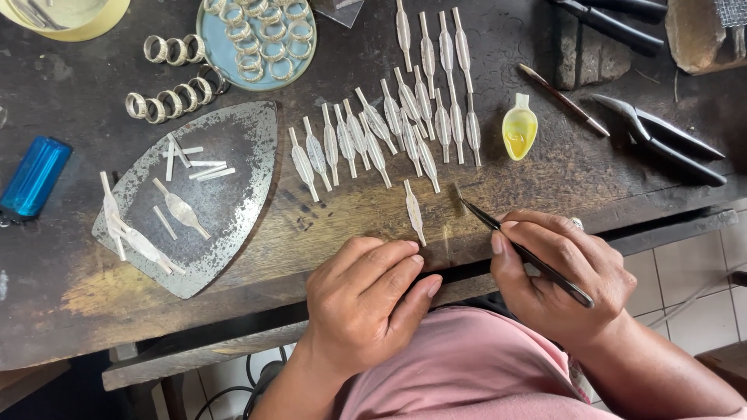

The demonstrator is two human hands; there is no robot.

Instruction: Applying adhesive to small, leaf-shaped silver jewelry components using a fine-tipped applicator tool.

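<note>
My right hand [562, 274] grips dark tweezers [527, 251], their tip resting on the wooden bench just right of a single flat silver leaf-shaped piece [413, 210]. My left hand [369, 292] lies at the bench's front edge, fingers curled and holding nothing, its fingertips just below that piece. A row of several similar silver pieces [389, 128] is laid out beyond it.
A triangular metal plate [233, 132] at left carries small silver strips and pieces. Silver rings [173, 95] lie beside a blue dish [208, 39] of more rings. A blue lighter [35, 177] sits far left. A yellow spoon-shaped dish [519, 128], a brush [564, 99] and black pliers [661, 140] sit right.
</note>
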